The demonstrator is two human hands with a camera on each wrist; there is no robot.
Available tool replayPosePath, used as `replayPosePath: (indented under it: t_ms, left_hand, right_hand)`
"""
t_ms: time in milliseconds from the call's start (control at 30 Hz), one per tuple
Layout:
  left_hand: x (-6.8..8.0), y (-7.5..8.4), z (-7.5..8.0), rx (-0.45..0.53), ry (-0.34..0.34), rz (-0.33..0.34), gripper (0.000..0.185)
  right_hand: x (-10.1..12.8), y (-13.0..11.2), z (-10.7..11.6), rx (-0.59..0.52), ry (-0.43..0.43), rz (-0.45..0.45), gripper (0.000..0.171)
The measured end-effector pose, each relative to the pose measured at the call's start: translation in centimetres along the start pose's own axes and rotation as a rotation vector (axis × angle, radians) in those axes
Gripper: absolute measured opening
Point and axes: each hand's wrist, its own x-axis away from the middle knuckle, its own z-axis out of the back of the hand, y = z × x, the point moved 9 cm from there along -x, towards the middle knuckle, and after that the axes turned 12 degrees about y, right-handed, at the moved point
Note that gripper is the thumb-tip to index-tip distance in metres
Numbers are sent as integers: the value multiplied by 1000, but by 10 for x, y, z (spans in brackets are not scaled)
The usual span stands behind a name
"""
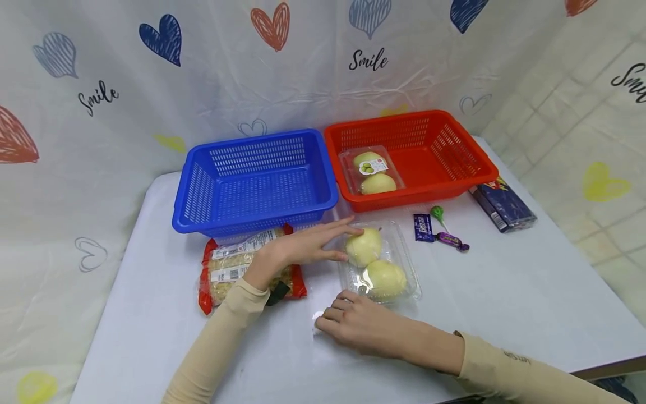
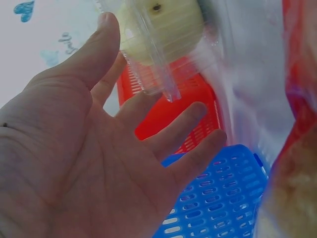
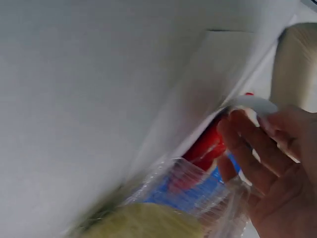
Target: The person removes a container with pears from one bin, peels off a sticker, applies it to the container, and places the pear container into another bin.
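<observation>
A clear plastic box [image 1: 410,264] with two pale yellow fruits [image 1: 384,279] lies on the table. My left hand [image 1: 314,242] reaches over the box's left side, fingers extended and spread; its palm faces the camera in the left wrist view. Just below the near left corner of the box, my right hand [image 1: 360,325] has its fingers curled. Between thumb and fingers it pinches a small, flat white piece [image 3: 255,103], perhaps a label; most of it is hidden in the head view.
Behind stand a blue basket [image 1: 254,221] and a red basket [image 1: 429,193], the red one holding another labelled fruit box [image 1: 370,168]. A red-ended food packet [image 1: 204,280] lies under my left forearm. At right are a lollipop [image 1: 437,213], small sweets [image 1: 451,241] and a dark blue pack [image 1: 504,205].
</observation>
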Motion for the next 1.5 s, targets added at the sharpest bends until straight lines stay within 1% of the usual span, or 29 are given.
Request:
replayPosePath:
  t_ms: [167,233,300,333,400,467,533,567,633,700,733,800,833,900,967,1000,1067,1200,1300,1400,1500]
  left_hand:
    - [-1,1,0,-3,11,-7,63]
    - [0,2,1,-8,17,-10,63]
    - [-1,2,0,-18,18,-6,64]
    - [-1,3,0,-23,17,-2,64]
    - [-1,3,0,-38,12,8,65]
    - [-2,3,0,-50,3,17,65]
    - [-3,4,0,-62,-5,21,65]
    - [-3,4,1,-70,-6,21,65]
    - [-3,4,2,-86,-7,25,65]
    - [-3,3,3,-98,-4,32,66]
    - [-3,3,4,-98,-4,36,65]
    - [-3,4,4,-95,-4,38,65]
    - [-3,4,5,-88,-4,38,65]
    - [-3,4,5,-83,-4,38,64]
    - [-3,4,6,-85,1,39,64]
    - [-3,3,7,-84,5,43,64]
    - [-2,2,7,-84,14,50,64]
    - [1,2,2,-74,9,50,64]
    - [2,2,-4,-75,2,48,64]
    - [4,2,-6,-69,5,54,63]
    - [6,1,-7,-52,10,65,63]
  right_hand:
    - [-6,10,22,-314,41,-79,6]
    - [-6,22,37,-385,67,-118,7]
    - [-1,41,56,-415,132,-177,9]
    - [3,53,66,-413,168,-218,9]
    - [17,78,87,-346,252,-301,18]
    - [33,101,103,-221,321,-379,36]
    - [48,120,112,-82,358,-431,49]
    - [54,127,114,-16,361,-445,48]
    - [62,136,110,85,330,-443,36]
    - [65,139,100,119,265,-413,19]
    - [65,138,94,116,221,-397,18]
    - [67,137,81,67,127,-387,22]
    - [68,137,75,25,80,-406,22]
    - [70,140,66,-72,4,-473,19]
    - [71,146,60,-137,-47,-561,17]
    - [70,150,57,-160,-61,-597,19]
    - [67,154,52,-181,-72,-629,24]
    - [65,153,42,-166,-73,-620,37]
    - [70,150,37,-172,-82,-625,46]
    - [76,148,32,-232,-104,-646,52]
    - [80,149,29,-322,-115,-673,55]
